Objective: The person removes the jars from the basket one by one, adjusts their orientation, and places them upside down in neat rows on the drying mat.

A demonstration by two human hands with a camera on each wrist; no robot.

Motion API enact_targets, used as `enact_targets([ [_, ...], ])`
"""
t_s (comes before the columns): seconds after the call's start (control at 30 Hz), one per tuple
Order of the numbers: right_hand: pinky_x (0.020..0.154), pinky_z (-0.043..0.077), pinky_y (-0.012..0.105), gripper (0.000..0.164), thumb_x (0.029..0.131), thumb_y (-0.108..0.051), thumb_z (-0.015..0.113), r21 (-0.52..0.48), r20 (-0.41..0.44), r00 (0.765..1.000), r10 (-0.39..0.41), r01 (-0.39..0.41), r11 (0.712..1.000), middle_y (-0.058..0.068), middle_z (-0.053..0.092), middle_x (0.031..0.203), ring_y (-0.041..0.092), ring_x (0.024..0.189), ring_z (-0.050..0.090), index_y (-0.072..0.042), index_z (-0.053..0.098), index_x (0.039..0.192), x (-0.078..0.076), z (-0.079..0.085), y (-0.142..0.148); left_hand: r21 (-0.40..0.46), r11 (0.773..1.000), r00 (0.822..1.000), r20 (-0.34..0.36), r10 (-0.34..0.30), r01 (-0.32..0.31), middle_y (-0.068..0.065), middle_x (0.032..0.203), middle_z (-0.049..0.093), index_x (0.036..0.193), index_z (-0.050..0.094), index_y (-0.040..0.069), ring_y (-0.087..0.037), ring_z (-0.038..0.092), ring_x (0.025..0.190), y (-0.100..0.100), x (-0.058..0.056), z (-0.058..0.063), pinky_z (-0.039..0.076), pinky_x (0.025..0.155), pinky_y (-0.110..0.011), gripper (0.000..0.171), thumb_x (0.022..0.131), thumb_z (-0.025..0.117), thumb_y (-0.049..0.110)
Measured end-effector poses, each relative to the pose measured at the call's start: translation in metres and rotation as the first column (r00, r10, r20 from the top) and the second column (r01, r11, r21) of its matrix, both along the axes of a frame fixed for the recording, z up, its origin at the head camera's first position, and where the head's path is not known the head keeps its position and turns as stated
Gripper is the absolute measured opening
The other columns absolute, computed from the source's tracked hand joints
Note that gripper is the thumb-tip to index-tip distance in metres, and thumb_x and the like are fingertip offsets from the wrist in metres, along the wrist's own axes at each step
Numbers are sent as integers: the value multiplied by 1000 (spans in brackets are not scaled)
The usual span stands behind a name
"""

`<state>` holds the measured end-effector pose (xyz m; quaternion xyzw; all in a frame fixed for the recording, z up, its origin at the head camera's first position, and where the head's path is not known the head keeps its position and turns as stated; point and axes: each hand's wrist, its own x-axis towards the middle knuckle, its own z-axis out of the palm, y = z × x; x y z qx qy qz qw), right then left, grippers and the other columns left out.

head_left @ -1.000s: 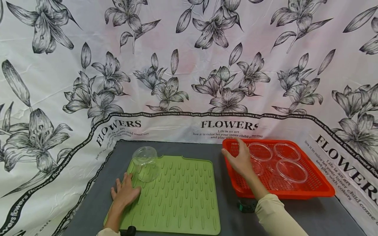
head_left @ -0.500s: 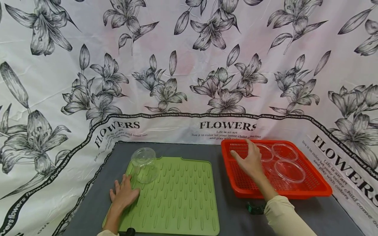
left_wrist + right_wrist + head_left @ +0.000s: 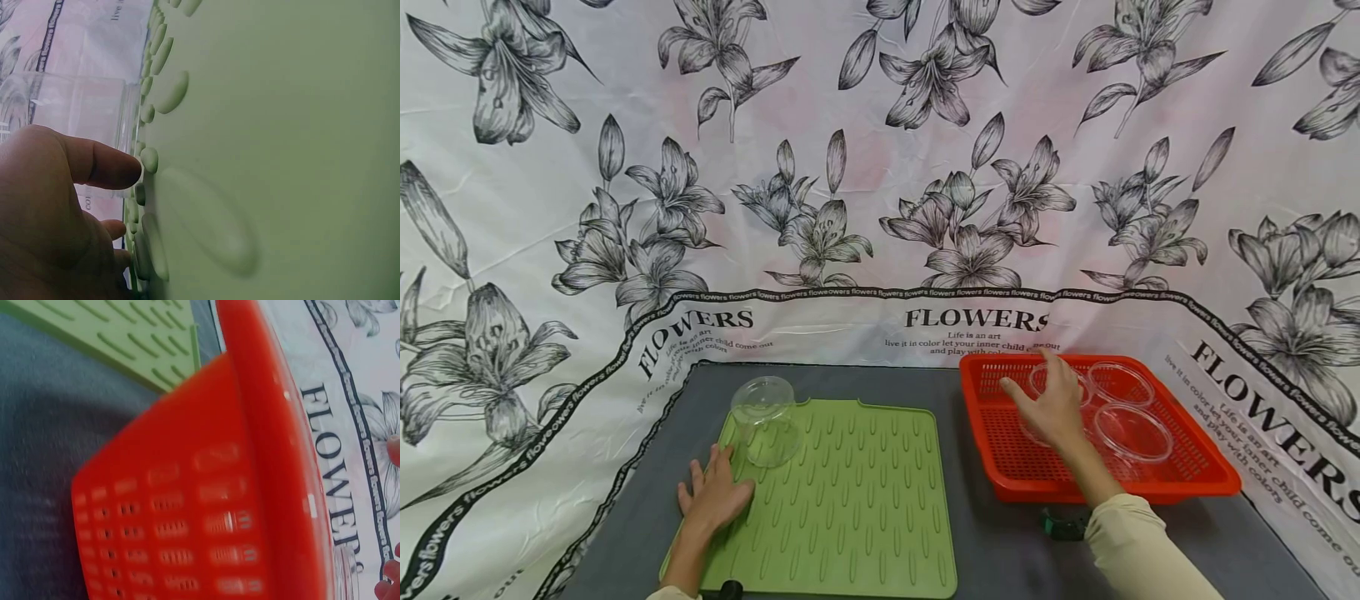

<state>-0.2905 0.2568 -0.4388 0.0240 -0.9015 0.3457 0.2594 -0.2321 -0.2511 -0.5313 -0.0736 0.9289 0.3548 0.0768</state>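
Note:
My left hand (image 3: 715, 496) rests on the left edge of a ridged green drying mat (image 3: 850, 517), its fingers spread. Just beyond those fingertips, a clear plastic cup (image 3: 765, 425) stands upright at the mat's back left corner. The left wrist view has the thumb (image 3: 103, 164) close over the mat, with nothing in the grasp. My right hand (image 3: 1054, 407) hovers over a red plastic basket (image 3: 1037, 490), thumb and fingers apart. It partly covers one of the clear cups in the basket; two others, a front cup (image 3: 1133, 433) and a back cup (image 3: 1122, 383), show beside it.
A dark grey tabletop (image 3: 958, 533) lies under the mat and basket. Behind it hangs a white flower-printed cloth (image 3: 850, 167). Basket wall (image 3: 169, 487) fills much of the right wrist view. A dark green strap (image 3: 1063, 525) shows at the right wrist.
My right hand has moved right from the basket's left rim to over the cups inside. The left hand and the cup on the mat have stayed in place.

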Motion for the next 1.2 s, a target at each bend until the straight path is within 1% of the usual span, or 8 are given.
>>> enact_targets([
  [0.17,112,22,74,83,88,-33,78,45,4,999,-36,36,998,33,42,149,55,138,34,3,37,151,-1,2,12,3,1000,1000,-2,1,-1,-27,169,-9,163,10,5,-58,-23,148,-1,0,-1,-17,111,-79,82,90,45,20],
  [0.37,104,28,73,88,86,-41,78,95,30,996,-79,76,993,35,42,148,55,135,35,6,37,150,-2,5,29,1,1000,1000,-5,3,-3,-27,169,-8,163,10,4,-57,-23,149,0,1,-1,-16,111,-79,82,91,45,20],
  [0.67,104,25,77,98,85,-58,75,184,136,985,-102,76,980,37,40,148,58,134,31,5,36,150,0,15,54,4,1000,1000,-28,4,-4,-28,169,-6,163,12,3,-59,-20,149,0,1,-2,-16,111,-79,83,89,45,21],
  [0.73,104,23,78,98,84,-61,73,218,157,982,-109,73,973,36,39,150,59,134,30,2,37,151,0,16,59,3,1000,1000,-27,3,-3,-28,169,-6,163,12,3,-58,-20,149,-1,1,-2,-17,111,-79,82,89,45,22],
  [0.8,103,22,79,102,83,-66,71,261,182,976,-121,71,963,37,37,151,60,135,28,2,37,151,1,16,63,2,1000,1000,-21,4,-4,-28,169,-7,163,12,3,-58,-21,149,-1,1,-2,-17,111,-79,82,90,45,21],
  [1.0,104,16,80,118,79,-83,60,402,281,945,-170,45,914,40,32,150,61,136,23,8,37,150,-5,10,80,-9,1000,1000,-21,8,-8,-27,169,-8,163,11,4,-57,-22,149,1,2,1,-15,111,-79,80,92,45,21],
  [1.1,105,14,81,120,78,-86,57,429,310,934,-177,29,903,40,31,150,61,136,21,8,38,149,-6,8,86,-15,1000,1000,-19,7,-7,-27,169,-8,163,11,4,-57,-21,149,1,2,0,-15,112,-79,80,93,45,21],
  [1.2,105,14,81,121,77,-87,57,438,328,928,-176,16,899,40,31,149,61,136,20,9,38,149,-6,7,88,-20,1000,1000,-19,6,-6,-27,169,-8,163,11,3,-57,-21,149,1,2,0,-15,112,-79,80,93,45,22],
])
